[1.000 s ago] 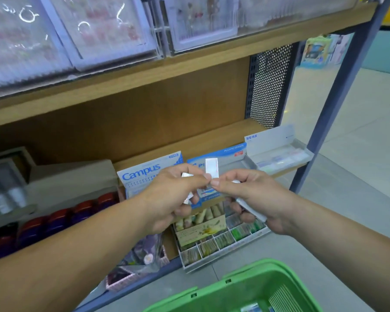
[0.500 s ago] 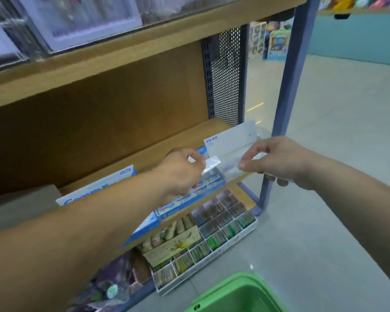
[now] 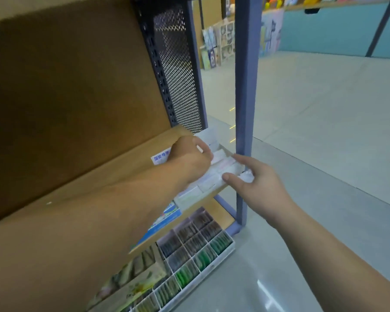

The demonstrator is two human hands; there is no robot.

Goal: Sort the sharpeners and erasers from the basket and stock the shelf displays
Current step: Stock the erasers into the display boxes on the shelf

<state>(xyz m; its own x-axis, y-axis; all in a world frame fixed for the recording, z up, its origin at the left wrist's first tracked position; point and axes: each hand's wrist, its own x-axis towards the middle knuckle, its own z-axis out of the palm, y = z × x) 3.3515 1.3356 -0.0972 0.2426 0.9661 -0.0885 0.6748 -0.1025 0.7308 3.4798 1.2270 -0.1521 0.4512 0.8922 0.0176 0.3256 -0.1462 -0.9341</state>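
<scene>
Erasers [image 3: 220,163], white and pale pink, packed in rows inside the white display box [image 3: 189,195] at the right end of the wooden shelf [image 3: 99,181]. Held one small white eraser [image 3: 199,149] pinched in the tightly curled fingers of the left hand [image 3: 189,158], just above the back rows of the box, forearm stretched across the shelf from the box's left. Pressed the straight, spread thumb and forefinger of the right hand [image 3: 257,185] against the front wall of the box near its right corner. Gripped a crumpled white packet [image 3: 247,176] under the other, curled fingers, just right of the box. Too blurred to tell what the packet was. Could not tell whether the pinched eraser touched the ones below it.

Just right of the box, an upright blue post [image 3: 245,86], close to the box's corner. Behind the box, a black perforated panel [image 3: 178,64] standing on end. Against the box's left side, a blue display box [image 3: 167,218], largely hidden under the left forearm. Below the box and nearer the camera, a white divided tray [image 3: 208,266] with dark and green packs in its compartments, and beside that a yellowish card box [image 3: 133,280], blurred. Right of the box, pale floor [image 3: 324,131].
</scene>
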